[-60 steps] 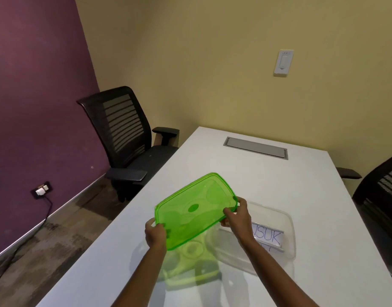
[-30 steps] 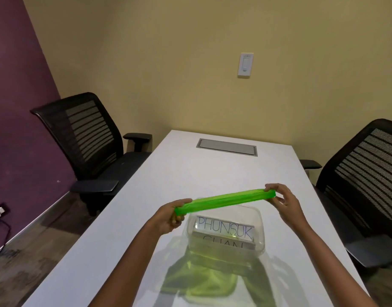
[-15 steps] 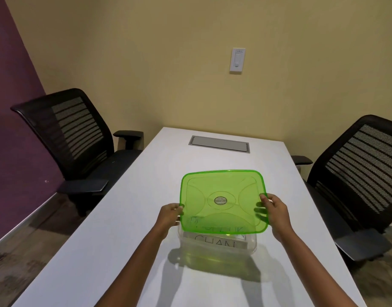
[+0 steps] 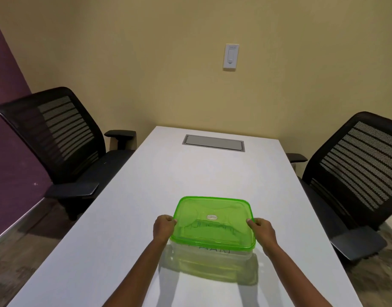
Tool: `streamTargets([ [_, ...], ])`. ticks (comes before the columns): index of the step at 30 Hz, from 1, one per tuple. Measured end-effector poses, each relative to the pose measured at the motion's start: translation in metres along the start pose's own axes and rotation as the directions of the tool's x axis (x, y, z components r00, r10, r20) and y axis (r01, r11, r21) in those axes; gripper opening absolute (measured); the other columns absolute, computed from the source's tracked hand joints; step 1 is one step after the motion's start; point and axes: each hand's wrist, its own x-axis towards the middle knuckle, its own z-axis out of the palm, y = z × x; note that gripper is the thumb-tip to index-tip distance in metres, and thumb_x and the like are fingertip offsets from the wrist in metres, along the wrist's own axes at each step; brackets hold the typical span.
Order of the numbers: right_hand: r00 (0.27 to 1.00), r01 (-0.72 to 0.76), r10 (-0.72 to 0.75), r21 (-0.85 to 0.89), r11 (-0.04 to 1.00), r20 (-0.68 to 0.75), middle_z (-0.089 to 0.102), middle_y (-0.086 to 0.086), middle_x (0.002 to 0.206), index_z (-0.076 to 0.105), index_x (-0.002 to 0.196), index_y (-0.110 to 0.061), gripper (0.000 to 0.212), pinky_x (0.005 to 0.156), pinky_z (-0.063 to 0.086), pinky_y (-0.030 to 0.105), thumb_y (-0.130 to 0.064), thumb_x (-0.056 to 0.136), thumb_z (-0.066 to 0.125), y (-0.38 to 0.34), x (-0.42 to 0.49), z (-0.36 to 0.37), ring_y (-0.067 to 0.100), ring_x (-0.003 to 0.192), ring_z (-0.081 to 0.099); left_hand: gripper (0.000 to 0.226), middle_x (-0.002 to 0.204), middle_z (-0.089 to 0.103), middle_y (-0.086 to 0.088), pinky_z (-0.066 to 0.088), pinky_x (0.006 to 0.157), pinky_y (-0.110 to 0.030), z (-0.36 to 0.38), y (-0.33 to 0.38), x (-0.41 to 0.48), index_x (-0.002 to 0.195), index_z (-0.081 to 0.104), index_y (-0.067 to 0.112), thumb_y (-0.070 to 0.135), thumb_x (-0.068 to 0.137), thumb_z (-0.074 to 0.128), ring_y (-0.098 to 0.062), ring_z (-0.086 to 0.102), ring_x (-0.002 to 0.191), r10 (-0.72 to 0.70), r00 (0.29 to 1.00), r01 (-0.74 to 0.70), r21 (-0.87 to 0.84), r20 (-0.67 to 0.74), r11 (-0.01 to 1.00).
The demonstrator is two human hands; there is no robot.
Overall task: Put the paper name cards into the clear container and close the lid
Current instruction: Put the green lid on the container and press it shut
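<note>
Hands [image 4: 164, 227] [image 4: 263, 229] grip lid [image 4: 212, 222] edges over container [image 4: 212, 260].

A green lid [image 4: 212, 220] sits on a clear container [image 4: 212, 258] on the near part of a white table [image 4: 190, 173]. The left hand [image 4: 164, 227] grips the lid's left edge and the right hand [image 4: 262, 230] its right edge. Lettered cards [image 4: 212, 249] show inside.

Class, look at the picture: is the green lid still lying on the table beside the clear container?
No, the green lid sits on top of the clear container, gripped by the left hand and right hand.
</note>
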Motion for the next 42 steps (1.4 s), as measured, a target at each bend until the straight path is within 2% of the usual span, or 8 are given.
streamTargets([
  [3,0.999,-0.033,0.033,-0.032,0.999,0.014,0.069,0.026,0.099,0.067,0.102,0.007,0.030,0.070,0.034,0.028,-0.018,0.090,0.057,0.011,0.002,0.005,0.025,0.081,0.053,0.044,0.079,0.052,-0.016,0.031,0.070,-0.025,0.003,0.001,0.005,0.048,0.042,0.022,0.009,0.087,0.060,-0.021,0.046,0.078,0.007,1.000,-0.007,0.051,-0.012,0.999],
  [6,0.999,-0.050,0.050,-0.019,0.999,-0.001,0.069,0.025,0.104,0.065,0.108,0.006,0.030,0.073,0.035,0.027,-0.016,0.089,0.059,0.016,0.003,0.009,0.031,0.091,0.059,0.039,0.080,0.051,-0.013,0.032,0.070,-0.026,0.005,-0.001,0.009,0.051,0.047,0.020,0.009,0.086,0.061,-0.021,0.044,0.078,-0.023,1.000,0.023,0.066,-0.009,0.998],
  [8,0.998,-0.056,0.056,-0.010,0.998,-0.012,0.068,0.026,0.107,0.064,0.111,0.006,0.031,0.075,0.035,0.027,-0.015,0.088,0.060,0.017,0.005,0.010,0.032,0.098,0.060,0.014,0.084,0.056,-0.017,0.040,0.074,-0.029,0.004,0.000,0.010,0.078,0.070,0.001,0.009,0.086,0.062,-0.022,0.051,0.083,-0.028,1.000,0.028,0.059,0.003,0.998],
  [13,0.998,-0.055,0.055,-0.018,0.998,0.005,0.067,0.025,0.111,0.060,0.116,0.003,0.034,0.075,0.035,0.026,-0.016,0.089,0.058,0.015,0.009,0.010,0.027,0.092,0.058,0.038,0.123,0.065,-0.021,0.046,0.096,-0.037,0.004,-0.008,0.019,0.119,0.062,-0.004,0.009,0.084,0.065,-0.033,0.060,0.114,-0.054,0.998,0.054,0.016,0.013,0.998],
  [18,0.997,-0.067,0.067,-0.006,0.998,0.033,0.067,0.024,0.112,0.057,0.122,-0.004,0.036,0.084,0.047,0.038,-0.020,0.090,0.057,0.025,0.009,0.010,0.025,0.088,0.056,0.036,0.096,0.063,-0.017,0.044,0.062,-0.027,0.000,-0.018,0.027,0.118,0.060,0.001,0.007,0.083,0.066,-0.026,0.056,0.085,-0.135,0.983,0.149,-0.107,0.126,0.983],
  [32,0.991,-0.104,0.102,0.026,0.994,0.087,0.065,0.018,0.098,0.054,0.124,-0.005,0.039,0.093,0.049,0.048,-0.020,0.089,0.059,0.035,0.002,0.009,0.027,0.087,0.056,0.012,0.090,0.059,-0.015,0.042,0.055,-0.023,-0.004,-0.025,0.016,0.079,0.055,0.012,0.010,0.083,0.067,-0.027,0.055,0.083,-0.172,0.974,0.197,-0.173,0.147,0.965],
  [37,0.974,-0.196,0.182,0.095,0.976,0.139,0.062,0.020,0.109,0.054,0.123,-0.003,0.040,0.057,0.047,0.027,-0.024,0.089,0.059,0.039,-0.005,0.009,0.027,0.088,0.055,0.023,0.071,0.043,-0.009,0.048,0.039,-0.026,-0.004,-0.021,-0.004,0.082,0.046,0.004,0.022,0.092,0.056,-0.021,0.047,0.057,-0.258,0.937,0.289,-0.103,0.237,0.952],
  [42,0.949,-0.279,0.244,0.171,0.945,0.199,0.055,0.015,0.087,0.061,0.096,-0.001,0.027,0.054,0.042,0.024,-0.027,0.090,0.057,0.041,-0.014,0.008,0.022,0.070,0.050,0.023,0.078,0.042,-0.013,0.048,0.026,-0.025,-0.008,-0.026,-0.010,0.088,0.046,-0.001,0.017,0.091,0.059,-0.022,0.044,0.058,-0.309,0.887,0.402,-0.246,0.343,0.882],
])
